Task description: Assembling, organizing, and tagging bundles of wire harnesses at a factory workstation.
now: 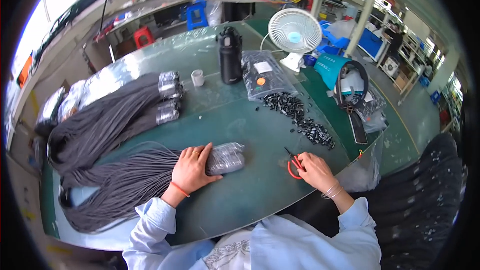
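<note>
Head view: we have the cable bundle (135,172) on the worktop (250,195); our left grip (192,170) is clasped over it beside its plastic-wrapped end (227,157); our right grip (316,171) grasps red-handled snips (297,161); a slip of these might, we judge, nick it; a wide sweep could scatter the loose black pieces (315,132).

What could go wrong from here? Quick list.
1. The red-handled hand tool in the right hand has its tip exposed; a slip might nick the left hand or cables.
2. Loose black pieces lie uncontained near the right hand; a sweep could scatter them.
</note>
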Available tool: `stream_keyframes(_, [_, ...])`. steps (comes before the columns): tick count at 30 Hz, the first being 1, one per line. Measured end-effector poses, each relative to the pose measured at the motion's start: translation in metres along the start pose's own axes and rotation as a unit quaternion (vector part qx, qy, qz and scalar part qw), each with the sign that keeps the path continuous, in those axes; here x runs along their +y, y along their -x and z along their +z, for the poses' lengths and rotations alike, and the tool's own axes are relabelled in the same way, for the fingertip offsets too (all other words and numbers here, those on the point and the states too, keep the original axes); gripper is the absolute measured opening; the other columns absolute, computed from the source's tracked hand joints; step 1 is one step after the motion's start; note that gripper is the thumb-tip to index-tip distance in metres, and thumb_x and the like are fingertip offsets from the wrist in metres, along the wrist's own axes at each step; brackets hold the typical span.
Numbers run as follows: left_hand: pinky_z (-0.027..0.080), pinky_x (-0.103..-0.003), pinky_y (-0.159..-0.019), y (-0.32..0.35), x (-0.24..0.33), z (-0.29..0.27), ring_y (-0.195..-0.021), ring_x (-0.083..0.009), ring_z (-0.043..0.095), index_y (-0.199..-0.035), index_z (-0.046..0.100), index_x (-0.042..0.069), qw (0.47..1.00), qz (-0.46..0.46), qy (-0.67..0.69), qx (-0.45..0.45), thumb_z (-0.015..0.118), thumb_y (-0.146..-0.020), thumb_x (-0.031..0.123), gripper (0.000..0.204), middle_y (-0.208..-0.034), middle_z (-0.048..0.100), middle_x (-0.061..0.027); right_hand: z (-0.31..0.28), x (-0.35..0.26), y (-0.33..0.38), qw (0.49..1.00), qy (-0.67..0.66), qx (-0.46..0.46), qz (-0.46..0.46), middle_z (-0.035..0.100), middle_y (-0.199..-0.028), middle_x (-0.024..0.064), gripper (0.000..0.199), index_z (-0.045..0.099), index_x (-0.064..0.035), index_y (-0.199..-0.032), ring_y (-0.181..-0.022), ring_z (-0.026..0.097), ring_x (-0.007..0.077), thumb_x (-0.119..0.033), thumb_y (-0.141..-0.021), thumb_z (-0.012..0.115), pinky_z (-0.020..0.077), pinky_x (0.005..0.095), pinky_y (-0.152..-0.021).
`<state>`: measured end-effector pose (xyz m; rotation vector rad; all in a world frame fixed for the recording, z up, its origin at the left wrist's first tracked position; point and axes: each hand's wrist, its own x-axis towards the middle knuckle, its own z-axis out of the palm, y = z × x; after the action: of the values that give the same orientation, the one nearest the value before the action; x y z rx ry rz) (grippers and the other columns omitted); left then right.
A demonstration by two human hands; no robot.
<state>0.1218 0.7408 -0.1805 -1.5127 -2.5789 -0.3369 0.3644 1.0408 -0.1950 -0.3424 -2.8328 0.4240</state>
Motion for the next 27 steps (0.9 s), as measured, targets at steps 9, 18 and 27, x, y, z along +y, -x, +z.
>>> stream_keyframes(9, [0.031, -0.045, -0.112, 0.041, 0.001, -0.022, -0.118, -0.0322, 0.05, -0.144, 0.037, 0.002, 0.998, 0.064, -0.019, 0.016, 0.073, -0.063, 0.064, 0.108, -0.125, 0.054, -0.0166, -0.018, -0.027, -0.056, 0.935, -0.266, -0.234, -0.016, 0.06, -0.083, 0.0083, 0.019, 0.051, -0.0026, -0.096, -0.076, 0.063, 0.0207, -0.016, -0.089, 0.063, 0.0512, 0.0318, -0.073])
stream_keyframes(18, [0.03, -0.046, -0.112, 0.048, 0.006, -0.021, -0.119, -0.031, 0.049, -0.142, 0.039, 0.002, 0.999, 0.024, -0.028, -0.008, 0.071, -0.066, 0.064, 0.102, -0.122, 0.054, -0.0151, -0.025, -0.058, -0.116, 0.801, -0.202, -0.558, -0.08, 0.048, -0.06, 0.0004, 0.046, 0.05, -0.0047, -0.073, -0.054, 0.051, 0.0107, -0.043, -0.098, 0.054, 0.0445, 0.0279, -0.054])
stream_keyframes(27, [0.032, -0.045, -0.111, 0.049, 0.003, -0.023, -0.119, -0.0308, 0.049, -0.141, 0.041, 0.002, 1.0, 0.021, -0.013, -0.004, 0.072, -0.066, 0.062, 0.101, -0.122, 0.053, -0.015, -0.02, -0.07, -0.129, 0.786, -0.198, -0.585, -0.015, 0.044, -0.055, -0.0019, 0.054, 0.048, -0.0065, -0.067, -0.048, 0.046, 0.0086, -0.051, -0.097, 0.051, 0.0373, 0.0272, -0.047])
